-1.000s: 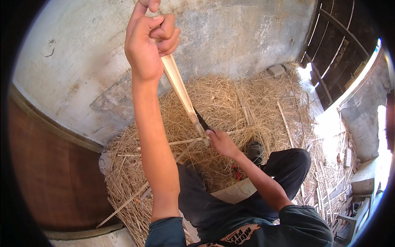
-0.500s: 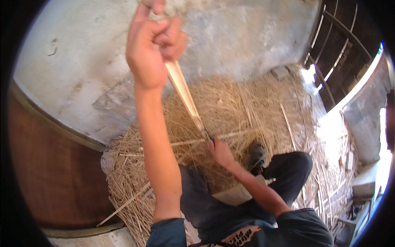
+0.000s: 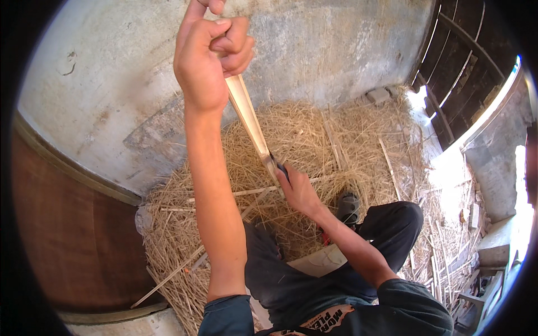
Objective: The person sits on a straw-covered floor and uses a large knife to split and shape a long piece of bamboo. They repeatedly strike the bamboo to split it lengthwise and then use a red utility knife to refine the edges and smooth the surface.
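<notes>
Head view: the left hand grips the top of a long, pale wooden strip slanting over golden straw; it looks light and stiff, best held there. The right hand clasps a slim black tool, perhaps a knife, against it.

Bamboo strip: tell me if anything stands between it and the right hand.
Only the dark knife-like tool in the right hand, at the lower part of the bamboo strip; nothing else visible. Whether hand and strip touch is unclear.
</notes>
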The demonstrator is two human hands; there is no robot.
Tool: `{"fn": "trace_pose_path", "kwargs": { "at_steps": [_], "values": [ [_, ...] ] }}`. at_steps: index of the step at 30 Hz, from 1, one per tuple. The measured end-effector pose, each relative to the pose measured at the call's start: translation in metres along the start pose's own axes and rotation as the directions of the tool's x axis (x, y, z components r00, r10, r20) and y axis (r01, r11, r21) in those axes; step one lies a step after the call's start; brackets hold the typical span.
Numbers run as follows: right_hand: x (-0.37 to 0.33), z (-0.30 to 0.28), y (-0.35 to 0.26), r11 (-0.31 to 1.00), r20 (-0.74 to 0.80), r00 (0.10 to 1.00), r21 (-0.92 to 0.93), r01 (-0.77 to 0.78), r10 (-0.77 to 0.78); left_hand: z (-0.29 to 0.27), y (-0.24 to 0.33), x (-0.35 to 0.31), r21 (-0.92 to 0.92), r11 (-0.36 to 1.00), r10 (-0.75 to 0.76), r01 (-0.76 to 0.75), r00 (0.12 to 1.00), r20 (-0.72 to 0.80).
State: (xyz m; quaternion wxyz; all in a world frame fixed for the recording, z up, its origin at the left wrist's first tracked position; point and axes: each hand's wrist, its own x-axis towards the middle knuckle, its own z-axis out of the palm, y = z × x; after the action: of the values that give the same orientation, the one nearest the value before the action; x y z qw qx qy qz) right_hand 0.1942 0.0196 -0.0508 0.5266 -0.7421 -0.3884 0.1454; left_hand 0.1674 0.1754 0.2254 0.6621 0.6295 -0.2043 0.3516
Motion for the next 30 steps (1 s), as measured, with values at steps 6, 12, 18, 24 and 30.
{"fn": "trace_pose_path", "kwargs": {
  "at_steps": [6,12,18,24,30],
  "values": [
    [-0.022,0.03,0.026,0.976,0.024,0.981,-0.109,-0.189,0.193,-0.009,0.004,-0.003,0.039,0.999,0.007,-0.006,0.999,-0.031],
    [-0.132,0.082,0.292,0.718,0.386,0.632,-0.55,-0.428,0.672,-0.019,0.015,-0.013,-0.037,0.999,-0.011,0.012,1.0,0.012],
    [-0.163,0.083,0.283,0.771,-0.049,0.789,-0.181,-0.61,0.612,-0.036,0.014,-0.013,0.018,0.999,0.04,-0.038,0.994,-0.101],
    [-0.13,0.074,0.249,0.832,0.005,0.84,0.133,-0.539,0.543,-0.049,0.017,-0.014,-0.009,0.999,0.039,-0.04,0.995,-0.094],
    [-0.103,0.096,0.186,0.836,-0.069,0.918,0.445,-0.321,0.39,-0.045,0.016,-0.014,0.144,0.985,0.122,-0.092,0.968,-0.221]
  ]
}}
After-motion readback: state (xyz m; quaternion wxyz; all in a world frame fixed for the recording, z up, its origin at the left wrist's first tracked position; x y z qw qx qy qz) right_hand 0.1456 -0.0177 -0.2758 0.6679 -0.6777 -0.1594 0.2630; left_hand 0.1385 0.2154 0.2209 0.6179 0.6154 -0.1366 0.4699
